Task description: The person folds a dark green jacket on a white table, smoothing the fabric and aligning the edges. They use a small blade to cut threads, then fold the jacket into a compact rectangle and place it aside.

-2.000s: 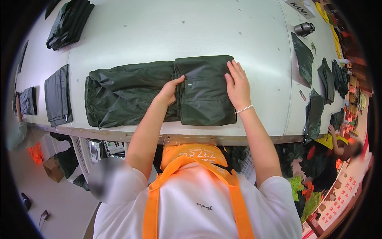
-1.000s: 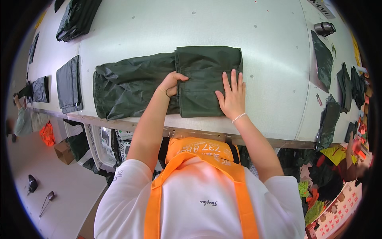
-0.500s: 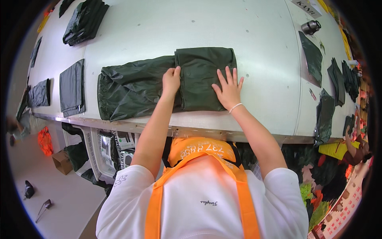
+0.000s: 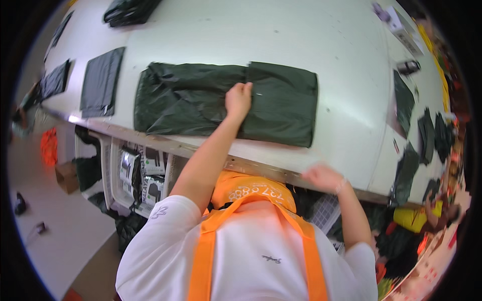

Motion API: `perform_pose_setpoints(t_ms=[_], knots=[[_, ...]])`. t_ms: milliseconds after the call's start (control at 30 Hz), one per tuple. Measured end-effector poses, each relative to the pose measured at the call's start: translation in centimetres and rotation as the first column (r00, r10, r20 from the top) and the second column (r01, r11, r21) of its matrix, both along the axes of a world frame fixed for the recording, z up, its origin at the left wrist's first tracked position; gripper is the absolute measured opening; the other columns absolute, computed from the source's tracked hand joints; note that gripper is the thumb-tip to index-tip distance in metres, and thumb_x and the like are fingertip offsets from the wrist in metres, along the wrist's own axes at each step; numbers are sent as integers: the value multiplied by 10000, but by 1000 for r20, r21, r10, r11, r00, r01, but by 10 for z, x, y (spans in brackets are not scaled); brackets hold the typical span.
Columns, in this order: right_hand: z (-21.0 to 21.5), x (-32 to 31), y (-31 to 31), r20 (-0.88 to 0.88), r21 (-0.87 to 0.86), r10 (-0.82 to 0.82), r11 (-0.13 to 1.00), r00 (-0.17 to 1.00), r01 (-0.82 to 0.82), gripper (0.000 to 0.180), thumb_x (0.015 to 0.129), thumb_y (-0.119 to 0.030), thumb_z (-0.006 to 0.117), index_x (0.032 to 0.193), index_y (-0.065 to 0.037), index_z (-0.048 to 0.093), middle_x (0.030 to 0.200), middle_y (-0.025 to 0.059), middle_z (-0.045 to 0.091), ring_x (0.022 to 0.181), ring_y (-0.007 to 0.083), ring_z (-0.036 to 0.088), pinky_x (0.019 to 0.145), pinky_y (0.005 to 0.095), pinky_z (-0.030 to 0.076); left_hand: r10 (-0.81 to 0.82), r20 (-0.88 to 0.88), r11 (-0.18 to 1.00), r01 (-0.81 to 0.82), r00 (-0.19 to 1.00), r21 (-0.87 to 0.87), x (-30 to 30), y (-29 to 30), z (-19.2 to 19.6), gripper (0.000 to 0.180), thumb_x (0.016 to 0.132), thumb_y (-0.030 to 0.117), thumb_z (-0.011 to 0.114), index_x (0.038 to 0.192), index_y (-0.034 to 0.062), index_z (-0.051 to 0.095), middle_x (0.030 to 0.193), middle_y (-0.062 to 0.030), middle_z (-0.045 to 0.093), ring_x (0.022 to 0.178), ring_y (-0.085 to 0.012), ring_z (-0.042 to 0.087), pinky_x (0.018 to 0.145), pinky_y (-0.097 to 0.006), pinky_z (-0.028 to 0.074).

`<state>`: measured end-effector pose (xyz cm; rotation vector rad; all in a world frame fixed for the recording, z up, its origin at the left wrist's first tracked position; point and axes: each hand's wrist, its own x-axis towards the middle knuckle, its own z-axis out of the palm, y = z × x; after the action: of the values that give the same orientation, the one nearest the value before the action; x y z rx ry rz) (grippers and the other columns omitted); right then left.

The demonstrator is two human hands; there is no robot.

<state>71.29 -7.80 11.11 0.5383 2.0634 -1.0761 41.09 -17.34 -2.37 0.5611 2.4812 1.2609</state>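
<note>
A dark green, shiny folded garment (image 4: 283,108) lies lengthwise on the white table before me. Its right part is a smooth, neat panel, while the left part is wrinkled. My left hand (image 4: 238,102) is closed on the panel's edge near the garment's middle, thumb and fingers pinched together. My right hand (image 4: 324,177), with a bracelet at the wrist, is apart from the garment, over the table's front edge. Motion smears its fingers, and I cannot make out anything in them.
Flat folded dark garments (image 4: 103,83) lie to the left, and a dark stack (image 4: 131,11) is farther back. On the right are a dark bottle (image 4: 408,67), a white box (image 4: 404,31) and several dark pieces. Below the table stands a white basket (image 4: 106,168) of packaged goods.
My right hand has lifted off the garment's right panel and come back toward me. My left hand keeps its pinch at the fold. The view has shifted and tilted.
</note>
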Motion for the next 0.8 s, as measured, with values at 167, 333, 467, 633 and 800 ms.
perform_pose_setpoints(t_ms=[167, 333, 467, 633, 800], knots=[[8, -31, 2, -353, 202, -273, 912, 895, 357, 451, 843, -264, 638, 1226, -38, 560, 1175, 167, 598, 1100, 326, 552, 965, 387, 409, -73, 93, 996, 68, 993, 53, -14, -23, 38, 292, 849, 317, 634, 921, 33, 644, 829, -157, 671, 803, -344, 644, 730, -398, 498], [-48, -147, 22, -639, 651, 229, 670, 734, 357, 652, 819, -389, 649, 1393, -197, 409, 1490, 124, 282, 1358, 387, 240, 1085, 542, 201, -102, -752, 935, -195, 651, -295, -97, -86, 68, 554, 837, 429, 610, 1291, 132, 503, 1409, -129, 408, 1329, -353, 308, 1065, -559, 197], [-86, -172, -7, -526, 693, 338, 702, 780, 162, 702, 815, -552, 573, 1423, -274, 359, 1536, 109, 162, 1401, 395, 87, 1107, 560, 105, -120, -453, 757, -214, 883, -618, -161, -146, 2, 815, 818, 674, 464, 1429, 150, 335, 1505, -76, 268, 1393, -311, 199, 1095, -571, 130], [-97, -178, -12, -508, 721, 323, 667, 799, 189, 667, 825, -555, 559, 1404, -272, 389, 1515, 112, 217, 1395, 393, 115, 1106, 563, 108, 152, -639, 931, -326, 754, -164, -177, -157, 38, 582, 759, 455, 688, 1113, 1, 600, 1103, -176, 617, 1079, -347, 545, 934, -418, 415], [-93, -185, -16, -540, 690, 261, 682, 800, 243, 656, 822, -539, 569, 1391, -255, 411, 1506, 119, 237, 1389, 396, 133, 1099, 570, 119, 679, -596, 579, -811, 429, 77, -90, -248, 4, 808, 756, 429, 717, 1267, -98, 378, 1306, -272, 383, 1237, -421, 343, 1038, -483, 272]])
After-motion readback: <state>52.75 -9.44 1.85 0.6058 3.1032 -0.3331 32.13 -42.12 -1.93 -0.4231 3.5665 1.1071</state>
